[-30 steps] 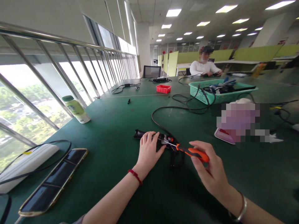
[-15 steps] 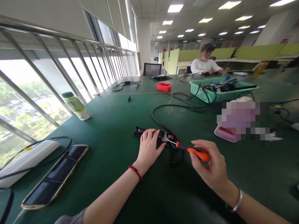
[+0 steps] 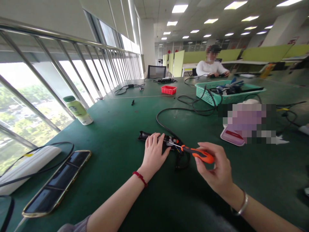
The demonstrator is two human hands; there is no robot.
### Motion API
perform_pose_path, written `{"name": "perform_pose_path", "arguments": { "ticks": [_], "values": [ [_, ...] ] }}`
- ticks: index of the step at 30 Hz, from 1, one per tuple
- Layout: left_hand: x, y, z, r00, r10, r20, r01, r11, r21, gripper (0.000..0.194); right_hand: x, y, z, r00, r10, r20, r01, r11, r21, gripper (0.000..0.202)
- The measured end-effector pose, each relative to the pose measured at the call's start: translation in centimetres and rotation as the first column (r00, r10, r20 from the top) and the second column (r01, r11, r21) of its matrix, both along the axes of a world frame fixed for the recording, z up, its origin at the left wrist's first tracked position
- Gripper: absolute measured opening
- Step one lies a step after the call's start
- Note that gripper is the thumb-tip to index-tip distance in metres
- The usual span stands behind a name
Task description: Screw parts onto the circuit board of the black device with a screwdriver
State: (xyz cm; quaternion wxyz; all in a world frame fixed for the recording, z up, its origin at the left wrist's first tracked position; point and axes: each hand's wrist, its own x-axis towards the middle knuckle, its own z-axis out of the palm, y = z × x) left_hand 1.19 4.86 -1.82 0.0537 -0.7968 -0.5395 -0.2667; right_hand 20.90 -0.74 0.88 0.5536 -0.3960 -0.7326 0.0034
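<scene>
A black corded device (image 3: 144,135) with an opened body lies on the green table, its inner metal parts and coloured wires showing. Across its middle rests my left hand (image 3: 155,151), fingers closed over the casing and holding it down. My right hand (image 3: 216,166) grips an orange and black screwdriver (image 3: 198,153) between thumb and fingers. The screwdriver's shaft points left into the exposed inside of the device; exactly what its tip touches is too small to make out. A black cable (image 3: 160,112) runs from the device toward the back right.
A teal basket (image 3: 210,96) with tools and cables stands at the back right, near a small red tray (image 3: 169,90). A phone (image 3: 58,183) and a green bottle (image 3: 78,110) are at left. A pink-edged object (image 3: 232,137) lies at right. Another person (image 3: 211,67) sits opposite.
My right hand and the screwdriver have shifted very slightly left and up, and the handle has turned a little. My left hand stays on the device.
</scene>
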Motion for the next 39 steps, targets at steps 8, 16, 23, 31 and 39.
{"name": "perform_pose_path", "arguments": {
  "ticks": [8, 16, 23, 31, 39],
  "values": [
    [0.1, 0.0, -0.6, 0.995, 0.033, -0.092, -0.031, 0.999, 0.02, 0.071, 0.0, 0.2, -0.3, 0.998, 0.006, -0.07, -0.006, 1.0, -0.009, 0.042],
    [0.1, 0.1, -0.8, 0.992, 0.051, -0.119, -0.052, 0.999, -0.004, 0.068, 0.1, 0.1, 0.0, 1.0, -0.009, -0.022, 0.009, 1.0, 0.01, 0.027],
    [0.1, 0.1, -0.5, 0.997, 0.022, -0.07, -0.024, 0.999, -0.025, 0.057, 0.1, 0.2, -0.4, 0.998, 0.01, -0.063, -0.007, 0.999, 0.036, 0.038],
    [0.2, 0.1, -0.3, 0.999, 0.007, -0.05, -0.008, 0.999, -0.031, 0.053, 0.1, 0.1, 0.4, 1.0, 0.001, 0.016, -0.001, 1.0, 0.017, 0.022],
    [0.2, 0.2, -0.4, 0.999, -0.004, -0.032, 0.003, 1.0, -0.025, 0.052, 0.0, 0.1, -0.3, 0.997, 0.038, -0.068, -0.034, 0.998, 0.059, 0.049]
  ]
}}
